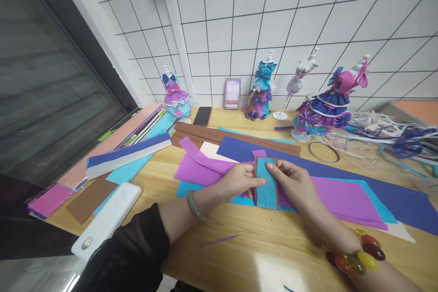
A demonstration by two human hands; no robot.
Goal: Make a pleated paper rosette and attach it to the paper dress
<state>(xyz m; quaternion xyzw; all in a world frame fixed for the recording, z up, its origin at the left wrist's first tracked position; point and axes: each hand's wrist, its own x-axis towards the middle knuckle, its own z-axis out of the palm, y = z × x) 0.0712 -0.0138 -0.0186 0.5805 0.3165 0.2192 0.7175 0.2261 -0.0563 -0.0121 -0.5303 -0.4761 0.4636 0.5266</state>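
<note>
Between my two hands is a small upright rectangle of teal crepe paper (267, 194) with brown edges showing along both long sides. My left hand (241, 181) grips its left edge, thumb lying across the front. From the right, my right hand (297, 183) pinches the upper part, its thumb pressed on the teal face. The fingers behind the piece are partly hidden. Beneath and around my hands lie purple crepe paper (345, 200), a long dark blue sheet (386, 194) and teal sheets. A narrow purple strip (198, 157) lies folded to the left.
Brown folded strips (236, 139) lie behind my hands. Small dress forms in paper dresses (263, 93) stand along the tiled wall, near a dark phone (202, 116). A white oblong device (109, 219) sits at the left table edge. Tangled ribbons (383, 130) lie at right.
</note>
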